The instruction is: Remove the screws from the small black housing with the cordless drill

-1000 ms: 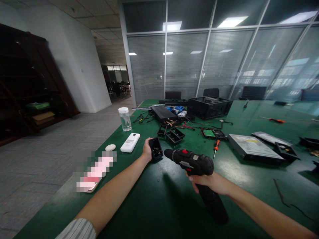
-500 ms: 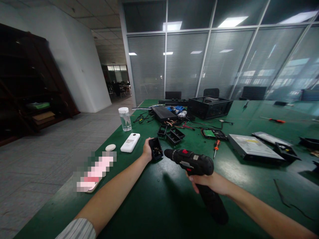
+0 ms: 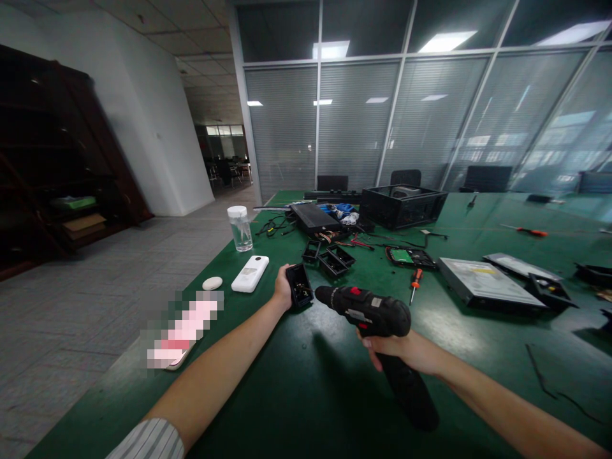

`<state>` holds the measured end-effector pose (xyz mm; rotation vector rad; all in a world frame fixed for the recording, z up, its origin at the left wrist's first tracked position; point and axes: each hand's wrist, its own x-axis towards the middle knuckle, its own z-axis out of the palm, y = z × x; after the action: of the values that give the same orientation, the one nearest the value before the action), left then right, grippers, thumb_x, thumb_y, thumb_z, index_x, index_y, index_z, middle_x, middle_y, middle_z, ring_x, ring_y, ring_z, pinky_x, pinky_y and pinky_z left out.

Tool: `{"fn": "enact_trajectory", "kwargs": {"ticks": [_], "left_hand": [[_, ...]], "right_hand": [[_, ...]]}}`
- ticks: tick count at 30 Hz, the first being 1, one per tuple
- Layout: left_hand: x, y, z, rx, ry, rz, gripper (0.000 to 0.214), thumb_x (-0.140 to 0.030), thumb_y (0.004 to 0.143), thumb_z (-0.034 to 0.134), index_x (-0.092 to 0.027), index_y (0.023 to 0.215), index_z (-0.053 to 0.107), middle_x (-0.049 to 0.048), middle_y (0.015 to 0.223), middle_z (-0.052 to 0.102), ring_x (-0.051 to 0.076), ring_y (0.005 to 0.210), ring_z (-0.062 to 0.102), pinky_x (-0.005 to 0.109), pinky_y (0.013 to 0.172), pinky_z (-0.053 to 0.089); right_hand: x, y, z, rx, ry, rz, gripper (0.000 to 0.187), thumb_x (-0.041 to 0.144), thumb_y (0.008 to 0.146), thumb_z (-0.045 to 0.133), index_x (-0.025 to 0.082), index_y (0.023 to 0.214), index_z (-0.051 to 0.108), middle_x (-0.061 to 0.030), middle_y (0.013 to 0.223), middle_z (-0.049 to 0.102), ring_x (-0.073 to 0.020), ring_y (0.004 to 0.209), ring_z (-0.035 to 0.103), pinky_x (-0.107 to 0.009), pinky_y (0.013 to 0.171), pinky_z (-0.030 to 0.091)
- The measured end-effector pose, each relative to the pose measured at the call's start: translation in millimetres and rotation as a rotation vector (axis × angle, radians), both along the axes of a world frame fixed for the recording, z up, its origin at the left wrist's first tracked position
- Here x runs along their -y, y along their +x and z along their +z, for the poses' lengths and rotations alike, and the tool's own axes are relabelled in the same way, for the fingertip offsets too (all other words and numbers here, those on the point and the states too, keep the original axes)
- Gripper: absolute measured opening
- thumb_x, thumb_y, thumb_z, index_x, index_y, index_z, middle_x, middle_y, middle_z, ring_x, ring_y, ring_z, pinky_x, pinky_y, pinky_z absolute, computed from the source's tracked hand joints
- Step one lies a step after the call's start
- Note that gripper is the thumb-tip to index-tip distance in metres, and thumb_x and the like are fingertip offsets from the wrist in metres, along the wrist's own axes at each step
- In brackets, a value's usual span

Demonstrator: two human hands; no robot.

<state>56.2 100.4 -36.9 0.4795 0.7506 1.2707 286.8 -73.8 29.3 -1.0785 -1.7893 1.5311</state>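
Observation:
My left hand (image 3: 283,288) is closed around the left side of a small black plastic tray (image 3: 299,275), tilted so that its open side shows. Small brassy pieces, probably screws, lie inside it. In my right hand (image 3: 399,349) is a black cordless drill (image 3: 366,309) with red markings, gripped by its handle. The drill's chuck points left toward the tray and appears close to its right edge; I cannot tell whether they touch. Just beyond are more small black trays (image 3: 336,260). An orange-handled screwdriver (image 3: 415,280) lies to the right of them.
On the green table (image 3: 287,395) are a white power bank (image 3: 250,274), a clear bottle (image 3: 240,228) and a blurred-out phone (image 3: 184,331) at left. A hard drive (image 3: 410,256) and an optical drive (image 3: 488,285) lie at right. A black computer case (image 3: 403,205) stands behind, near tangled cables.

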Motion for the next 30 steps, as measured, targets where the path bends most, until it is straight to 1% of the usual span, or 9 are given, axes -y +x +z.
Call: {"fn": "enact_trajectory", "kwargs": {"ticks": [4, 9, 13, 22, 30], "left_hand": [[-0.1, 0.1, -0.1, 0.001, 0.010, 0.012, 0.032, -0.048, 0.076, 0.049, -0.018, 0.079, 0.059, 0.0033, 0.060, 0.059, 0.020, 0.051, 0.058, 0.034, 0.052, 0.047], [-0.2, 0.0, 0.5, 0.024, -0.018, -0.006, 0.034, -0.049, 0.076, 0.049, -0.017, 0.080, 0.059, 0.0029, 0.059, 0.058, 0.019, 0.050, 0.057, 0.033, 0.052, 0.046], [-0.8, 0.0, -0.1, 0.023, -0.015, -0.002, 0.033, -0.048, 0.076, 0.049, -0.017, 0.080, 0.059, 0.0031, 0.060, 0.059, 0.020, 0.050, 0.057, 0.033, 0.053, 0.047], [-0.6, -0.1, -0.8, 0.010, 0.003, 0.004, 0.033, -0.049, 0.075, 0.049, -0.018, 0.081, 0.059, 0.0030, 0.061, 0.059, 0.020, 0.051, 0.058, 0.034, 0.053, 0.047], [-0.2, -0.2, -0.3, 0.003, -0.008, 0.000, 0.034, -0.049, 0.075, 0.050, -0.017, 0.081, 0.059, 0.0040, 0.061, 0.059, 0.021, 0.052, 0.058, 0.034, 0.053, 0.048]], "right_hand": [[-0.4, 0.0, -0.6, 0.003, 0.006, 0.002, 0.030, 0.043, 0.079, 0.060, 0.015, 0.088, 0.053, 0.0027, 0.055, 0.057, -0.0144, 0.052, 0.055, -0.027, 0.055, 0.038], [-0.8, 0.8, -0.7, 0.015, -0.005, -0.003, 0.031, 0.045, 0.078, 0.060, 0.016, 0.088, 0.053, 0.0024, 0.055, 0.057, -0.0149, 0.052, 0.055, -0.027, 0.055, 0.038], [-0.1, 1.1, -0.8, 0.014, 0.005, -0.003, 0.030, 0.043, 0.079, 0.060, 0.016, 0.087, 0.053, 0.0026, 0.055, 0.057, -0.0145, 0.053, 0.054, -0.027, 0.055, 0.037], [1.0, -0.8, 2.4, 0.019, 0.008, -0.001, 0.032, 0.045, 0.079, 0.060, 0.016, 0.088, 0.052, 0.0027, 0.055, 0.056, -0.0150, 0.053, 0.055, -0.028, 0.055, 0.037], [0.1, 1.4, 0.2, 0.034, 0.019, 0.008, 0.028, 0.042, 0.081, 0.057, 0.015, 0.087, 0.054, 0.0018, 0.054, 0.058, -0.0149, 0.054, 0.054, -0.028, 0.056, 0.037]]}}
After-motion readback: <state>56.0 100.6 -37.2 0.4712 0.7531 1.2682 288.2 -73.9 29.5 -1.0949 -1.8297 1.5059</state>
